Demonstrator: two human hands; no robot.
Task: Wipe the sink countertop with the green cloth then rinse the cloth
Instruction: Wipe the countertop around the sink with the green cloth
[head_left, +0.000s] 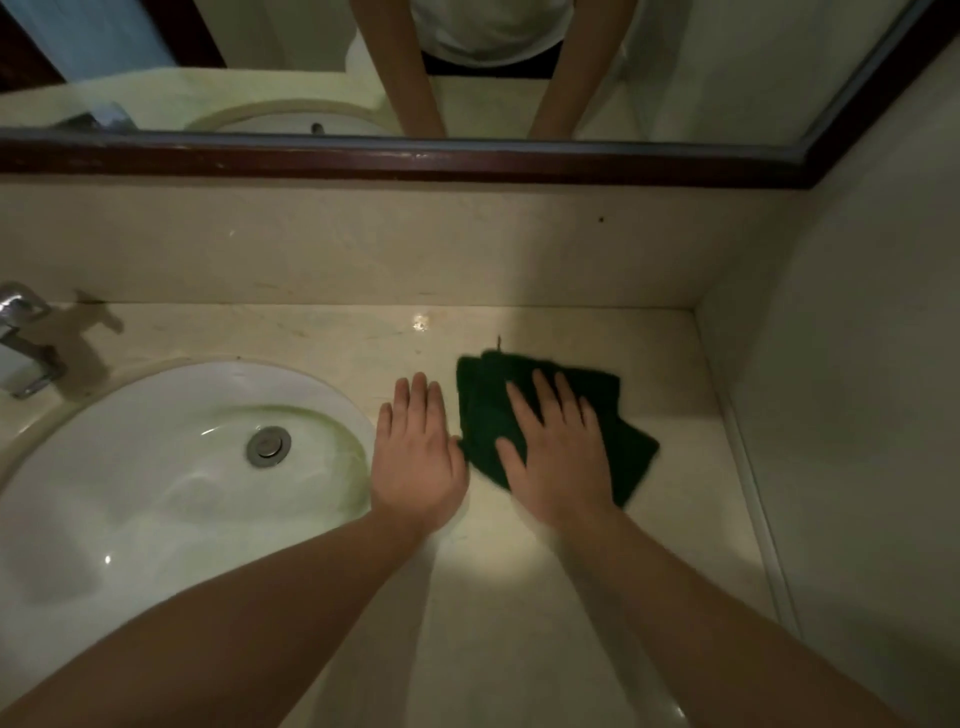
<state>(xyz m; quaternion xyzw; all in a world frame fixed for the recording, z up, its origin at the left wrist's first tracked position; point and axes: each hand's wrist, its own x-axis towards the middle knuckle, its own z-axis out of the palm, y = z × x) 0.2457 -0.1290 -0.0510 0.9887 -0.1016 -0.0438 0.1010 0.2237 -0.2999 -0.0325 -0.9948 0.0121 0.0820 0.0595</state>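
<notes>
A dark green cloth (483, 410) lies crumpled flat on the beige stone countertop (519, 597), to the right of the white oval sink (156, 467). My right hand (558, 449) rests palm down on the cloth with fingers spread, pressing it to the counter. My left hand (418, 454) lies flat on the bare counter between the sink rim and the cloth, its thumb side almost touching the cloth's left edge. It holds nothing. The cloth's edges look blurred.
A chrome tap (23, 338) stands at the far left behind the sink, which has a metal drain plug (268, 445). A backsplash and a dark-framed mirror (415, 161) close the back. A wall (857, 415) bounds the counter on the right.
</notes>
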